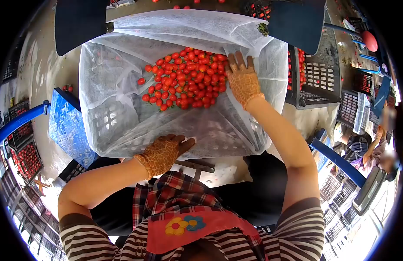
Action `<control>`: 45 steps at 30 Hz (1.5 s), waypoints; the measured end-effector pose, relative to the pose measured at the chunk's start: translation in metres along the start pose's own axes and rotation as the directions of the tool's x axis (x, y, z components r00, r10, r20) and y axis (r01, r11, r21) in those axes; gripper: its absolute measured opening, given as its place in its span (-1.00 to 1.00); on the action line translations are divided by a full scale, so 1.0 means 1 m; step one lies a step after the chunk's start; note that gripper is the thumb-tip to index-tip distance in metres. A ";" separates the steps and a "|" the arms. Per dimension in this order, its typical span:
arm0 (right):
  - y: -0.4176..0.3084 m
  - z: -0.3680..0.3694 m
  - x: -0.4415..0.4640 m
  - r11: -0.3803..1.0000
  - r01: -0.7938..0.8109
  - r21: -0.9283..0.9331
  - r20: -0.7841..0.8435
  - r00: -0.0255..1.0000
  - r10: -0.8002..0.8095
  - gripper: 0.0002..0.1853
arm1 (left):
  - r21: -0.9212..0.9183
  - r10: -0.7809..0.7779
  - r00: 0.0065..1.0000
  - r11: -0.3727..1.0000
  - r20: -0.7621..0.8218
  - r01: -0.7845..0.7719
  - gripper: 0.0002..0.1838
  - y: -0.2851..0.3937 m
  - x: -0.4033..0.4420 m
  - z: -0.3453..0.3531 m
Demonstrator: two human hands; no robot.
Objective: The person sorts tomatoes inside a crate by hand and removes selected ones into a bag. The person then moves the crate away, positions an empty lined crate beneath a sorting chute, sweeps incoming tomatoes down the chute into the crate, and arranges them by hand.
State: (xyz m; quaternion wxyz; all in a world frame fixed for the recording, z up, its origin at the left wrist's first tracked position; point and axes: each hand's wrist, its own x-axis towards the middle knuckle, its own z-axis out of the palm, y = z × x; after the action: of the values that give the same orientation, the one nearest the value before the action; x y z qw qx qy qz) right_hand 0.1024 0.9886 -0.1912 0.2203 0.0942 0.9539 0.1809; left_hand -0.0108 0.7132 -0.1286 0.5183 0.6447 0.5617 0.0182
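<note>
Small red tomatoes (188, 78) lie in a heap on the white sheer liner (106, 126) of a crate in front of me. My right hand (244, 82), in a patterned orange-brown glove with dark fingertips, rests with its fingers spread at the heap's right edge. Nothing shows in its grasp. My left hand (164, 152), gloved alike, lies at the liner's near edge, below the heap, its fingers stretched out to the right and apart, holding nothing visible.
A dark crate (319, 80) with tomatoes stands to the right. Dark panels (79, 26) overhang both far corners. Blue bars (340, 161) flank the sides, with a blue patterned surface (69, 126) at left. A person (371, 150) is at the far right.
</note>
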 end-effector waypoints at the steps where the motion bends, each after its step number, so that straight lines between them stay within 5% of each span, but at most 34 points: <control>1: -0.014 -0.005 -0.015 0.994 0.067 0.088 -0.024 0.998 -0.065 -0.61 | 0.026 0.013 0.999 1.000 -0.035 -0.012 -0.25 -0.001 -0.001 0.003; 2: -0.031 -0.013 -0.029 0.976 0.135 0.173 -0.058 0.990 -0.127 -0.66 | 0.020 0.005 1.000 1.000 -0.024 -0.005 -0.25 -0.002 -0.002 0.004; 4: -0.051 -0.054 -0.051 0.783 0.163 0.600 0.307 0.857 -0.413 -0.72 | 0.088 0.082 0.997 0.993 0.005 -0.082 -0.13 -0.006 0.002 0.003; 6: -0.057 -0.086 -0.078 0.490 0.195 0.850 0.058 0.889 -0.455 -0.74 | 0.071 0.073 0.997 0.995 0.032 -0.075 -0.18 -0.006 0.003 -0.003; 9: -0.063 -0.119 -0.110 0.467 0.296 0.833 -0.126 0.924 -0.361 -0.73 | -0.002 0.067 0.996 0.998 0.062 -0.067 -0.23 -0.004 0.003 -0.007; 10: -0.070 -0.125 -0.120 0.474 0.290 0.831 -0.123 0.928 -0.351 -0.73 | -0.046 0.067 0.996 0.997 0.053 -0.064 -0.23 -0.005 0.002 -0.006; 12: -0.084 -0.135 -0.132 0.696 0.426 0.578 -0.190 0.900 -0.393 -0.74 | -0.095 0.039 0.997 0.995 0.066 -0.032 -0.21 -0.001 0.001 -0.014; 15: -0.109 -0.127 -0.156 0.672 0.438 0.597 -0.139 0.881 -0.451 -0.74 | -0.065 0.026 0.999 0.998 0.019 -0.024 -0.34 0.006 -0.004 -0.024; 18: -0.154 -0.059 -0.148 0.472 0.143 0.870 0.201 0.772 -0.603 -0.72 | -0.042 0.007 1.000 0.999 0.027 -0.006 -0.25 0.007 -0.001 -0.020; 20: -0.194 -0.021 -0.133 0.447 -0.217 0.868 0.492 0.505 -0.709 -0.68 | -0.006 -0.014 0.995 1.000 0.097 0.015 -0.19 0.006 0.000 -0.020; 23: -0.236 -0.005 -0.135 0.291 -0.057 0.955 0.292 0.367 -0.883 -0.66 | 0.045 -0.037 0.988 0.999 0.150 0.031 -0.18 0.011 0.003 -0.020; 25: -0.256 -0.008 -0.143 0.235 -0.019 0.972 0.230 0.312 -0.922 -0.66 | 0.201 0.038 0.999 0.979 0.024 -0.042 -0.17 0.002 0.000 0.000; 42: -0.180 0.028 -0.159 0.600 -0.237 0.764 0.604 0.591 -0.535 -0.66 | 0.239 0.033 0.995 0.971 -0.092 -0.011 -0.45 -0.001 0.004 0.032; 45: -0.167 0.026 -0.135 0.624 -0.228 0.747 0.608 0.614 -0.503 -0.66 | 0.233 0.098 0.968 0.972 -0.233 -0.042 -0.49 -0.008 0.006 0.051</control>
State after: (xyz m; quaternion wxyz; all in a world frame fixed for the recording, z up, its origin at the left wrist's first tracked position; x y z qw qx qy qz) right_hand 0.2177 0.8088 -0.2255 0.5609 0.1630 0.7453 -0.3214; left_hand 0.0167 0.6837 -0.1610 0.3679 0.7120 0.5959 0.0512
